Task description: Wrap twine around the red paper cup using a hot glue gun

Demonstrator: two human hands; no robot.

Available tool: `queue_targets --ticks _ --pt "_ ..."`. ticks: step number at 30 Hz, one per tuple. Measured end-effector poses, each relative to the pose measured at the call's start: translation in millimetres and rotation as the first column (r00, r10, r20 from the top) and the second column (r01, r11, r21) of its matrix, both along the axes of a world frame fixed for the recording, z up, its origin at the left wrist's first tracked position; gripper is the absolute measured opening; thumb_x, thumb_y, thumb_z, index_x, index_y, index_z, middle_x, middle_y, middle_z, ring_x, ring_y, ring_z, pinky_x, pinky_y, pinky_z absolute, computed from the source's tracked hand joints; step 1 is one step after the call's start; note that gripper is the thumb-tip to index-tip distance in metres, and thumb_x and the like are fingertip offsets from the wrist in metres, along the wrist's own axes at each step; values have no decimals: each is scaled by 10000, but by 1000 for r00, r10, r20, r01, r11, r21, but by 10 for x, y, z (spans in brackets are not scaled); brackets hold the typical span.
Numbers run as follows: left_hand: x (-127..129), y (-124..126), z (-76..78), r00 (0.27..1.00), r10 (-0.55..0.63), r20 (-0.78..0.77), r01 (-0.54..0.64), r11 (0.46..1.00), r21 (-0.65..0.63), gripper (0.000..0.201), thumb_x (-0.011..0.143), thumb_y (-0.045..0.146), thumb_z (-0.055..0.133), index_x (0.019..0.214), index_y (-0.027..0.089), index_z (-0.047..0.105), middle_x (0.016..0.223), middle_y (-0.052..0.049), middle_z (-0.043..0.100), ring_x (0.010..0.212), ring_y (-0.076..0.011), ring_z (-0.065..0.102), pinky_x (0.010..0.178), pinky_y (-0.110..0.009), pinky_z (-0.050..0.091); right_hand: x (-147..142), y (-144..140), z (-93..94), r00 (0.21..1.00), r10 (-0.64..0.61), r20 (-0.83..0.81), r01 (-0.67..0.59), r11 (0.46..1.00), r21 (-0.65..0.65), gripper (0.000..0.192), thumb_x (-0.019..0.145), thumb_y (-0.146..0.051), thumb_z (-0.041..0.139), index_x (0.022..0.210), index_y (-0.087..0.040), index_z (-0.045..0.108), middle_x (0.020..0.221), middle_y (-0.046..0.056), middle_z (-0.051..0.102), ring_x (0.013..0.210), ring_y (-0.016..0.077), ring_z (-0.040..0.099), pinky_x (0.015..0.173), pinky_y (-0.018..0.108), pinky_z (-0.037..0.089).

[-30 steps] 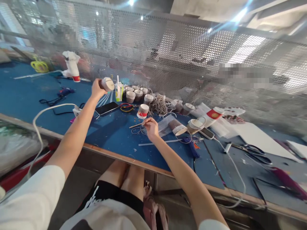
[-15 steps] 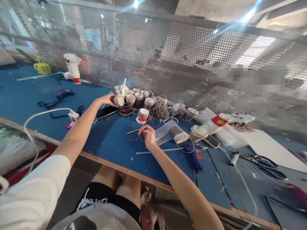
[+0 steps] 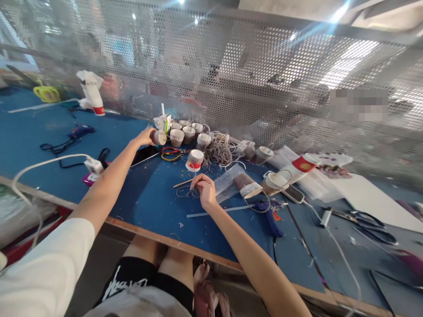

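Observation:
At the left end of the cup group, my left hand (image 3: 145,137) is closed around a paper cup (image 3: 161,138) that lies tilted, its pale opening toward the right. My right hand (image 3: 205,190) is low over the table, thumb and fingers pinched on a thin grey cord (image 3: 183,192); part of the cord loops on the table beside the fingers. Just beyond that hand stands a white and red cup (image 3: 194,160) with a grey band round its upper part. A thin wooden stick (image 3: 182,183) lies left of the right hand.
Several cord-wrapped cups (image 3: 177,137) stand behind a heap of grey cord (image 3: 218,153). Pliers (image 3: 171,154) and a phone (image 3: 145,155) lie near my left hand. A blue glue gun (image 3: 271,219), a glue stick (image 3: 211,212) and scissors (image 3: 366,222) are rightward. Perforated metal screen (image 3: 211,79) behind.
The whole view has shifted slightly. Both hands keep their holds, and the left hand's cup stays in about the same place beside the other cups.

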State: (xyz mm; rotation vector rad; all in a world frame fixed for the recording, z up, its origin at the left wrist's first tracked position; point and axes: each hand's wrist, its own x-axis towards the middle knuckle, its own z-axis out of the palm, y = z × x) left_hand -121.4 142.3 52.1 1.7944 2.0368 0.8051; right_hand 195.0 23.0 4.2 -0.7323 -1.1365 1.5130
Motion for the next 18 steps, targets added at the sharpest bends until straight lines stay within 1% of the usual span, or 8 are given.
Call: queue_targets --ticks 4,7,9,12,14,16,17,18 --pt "31 -34 14 1000 -9 -28 7 999 -47 836 555 168 760 1342 95 487 1352 -179 600 1242 -322 577 1053 -389 446 18 -25 102 997 26 -75 -31 997 -66 79 564 -130 517 522 -191 542 531 -9 550 540 117 522 566 243 415" --pt "31 -74 80 999 -9 -53 6 998 -66 893 570 148 781 1376 18 420 1417 -241 525 1293 -327 521 1084 -386 420 47 -27 192 989 75 -125 -94 984 -155 23 656 -188 564 659 -194 585 644 0 608 607 123 554 616 254 479" --pt "39 -116 165 997 0 -78 -5 998 -64 856 563 106 787 1333 -21 434 1400 -295 510 1307 -377 490 1099 -457 402 64 -17 223 986 82 -147 -111 974 -200 67 710 -244 591 754 -197 607 732 0 630 651 119 570 653 261 512" --pt "142 -273 307 991 52 -120 -50 999 18 699 649 115 753 1257 -46 450 1364 -378 464 1307 -491 442 1063 -657 354 72 -1 215 987 68 -148 -100 970 -221 123 763 -318 637 777 -202 597 748 -15 613 661 101 566 668 245 526" --pt "318 -479 351 986 71 -151 -49 988 144 584 751 131 674 1261 -24 434 1388 -368 422 1341 -492 383 1072 -702 302 65 4 193 989 55 -138 -83 975 -206 170 774 -335 678 742 -207 572 722 -30 588 642 86 547 656 222 516" --pt "574 -755 314 983 32 -181 13 969 247 473 820 138 599 1264 59 455 1394 -282 448 1341 -420 401 1107 -632 320 50 -3 172 992 49 -119 -69 983 -169 225 779 -348 709 708 -208 547 693 -38 565 628 78 532 643 210 502" --pt "716 -905 262 980 -16 -197 75 951 299 378 865 161 551 1233 105 485 1357 -225 497 1299 -358 460 1110 -565 358 41 -11 163 993 48 -105 -64 987 -146 251 780 -357 720 695 -208 537 675 -41 553 619 76 524 633 209 493" --pt "857 -1051 192 972 -130 -196 195 910 365 272 906 198 510 1167 124 522 1245 -186 570 1183 -307 551 1048 -510 436 30 -25 156 995 50 -85 -60 991 -118 278 780 -371 728 680 -208 526 652 -44 541 602 76 512 615 210 480"
